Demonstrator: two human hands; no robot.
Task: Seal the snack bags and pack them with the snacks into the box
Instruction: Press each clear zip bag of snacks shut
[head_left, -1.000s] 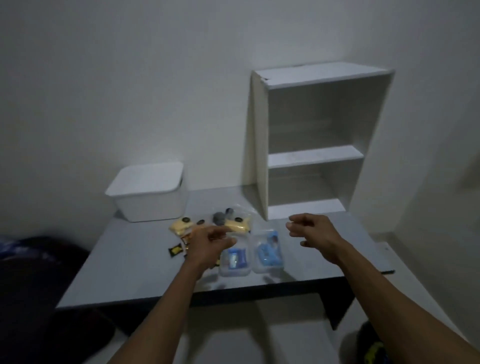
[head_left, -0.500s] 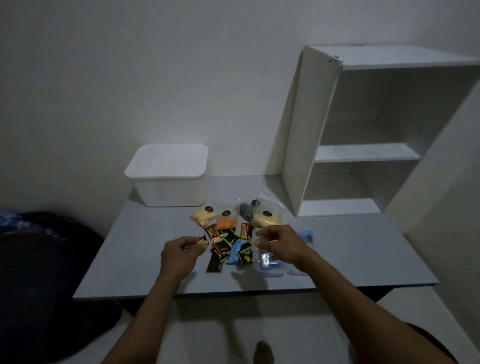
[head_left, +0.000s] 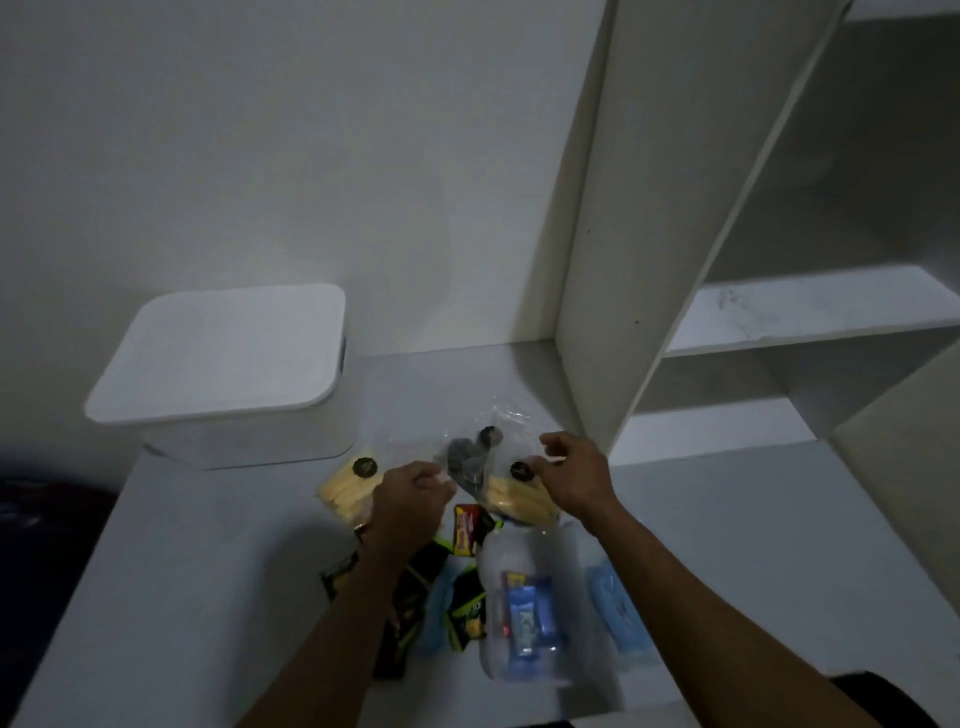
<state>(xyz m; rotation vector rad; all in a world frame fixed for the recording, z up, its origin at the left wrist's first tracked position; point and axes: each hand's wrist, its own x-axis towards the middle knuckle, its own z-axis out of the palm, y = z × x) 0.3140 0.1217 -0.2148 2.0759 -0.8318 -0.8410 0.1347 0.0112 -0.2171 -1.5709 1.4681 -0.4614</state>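
Packing has not begun: the box (head_left: 228, 379) sits lidded at the counter's (head_left: 208, 597) back-left, snacks (head_left: 462, 587) loose. Both hands, left (head_left: 410, 499) and right (head_left: 569, 480), pinch a clear bag (head_left: 498, 467), apparently unsealed.

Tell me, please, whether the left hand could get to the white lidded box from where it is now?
Probably yes. The left hand is over the snack bags, and the white box stands behind and left of it on the table, with only a yellow snack bag lying low between them.
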